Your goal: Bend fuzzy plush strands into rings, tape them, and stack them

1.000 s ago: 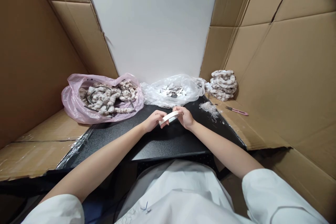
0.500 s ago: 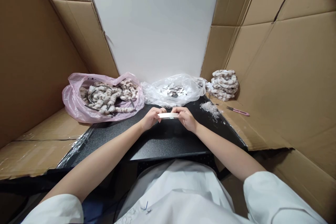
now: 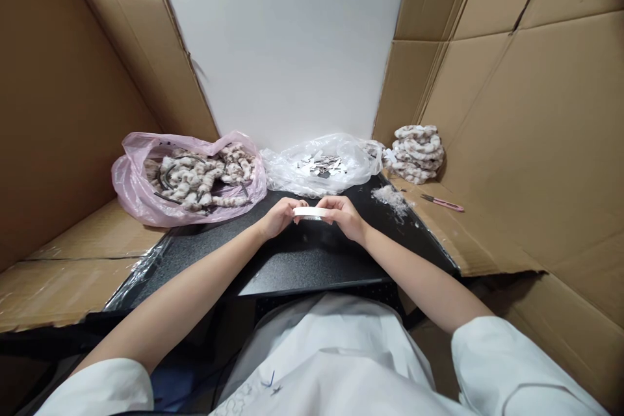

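A narrow white roll of tape (image 3: 311, 212), seen nearly edge-on, is held level above the black table (image 3: 292, 266). My left hand (image 3: 279, 218) pinches its left end, the fingers closed. On the other end my right hand (image 3: 344, 217) has its thumb and curled fingers closed too. Part of the roll is covered by my fingers. Just beyond my hands lies a clear plastic bag (image 3: 280, 172) with small white and metallic pieces (image 3: 322, 165) on it.
At left, a pink plastic bag (image 3: 129, 198) holds fluffy brown-and-white cords (image 3: 188, 175). A stack of similar fluffy coils (image 3: 416, 155) stands back right, near loose fluff (image 3: 391, 200) and pink-handled snips (image 3: 446, 204). Cardboard walls (image 3: 546, 130) rise on both sides.
The roll has tilted slightly between my hands, and my right fingers have shifted a little along it. Both hands keep their hold; the view has moved slightly.
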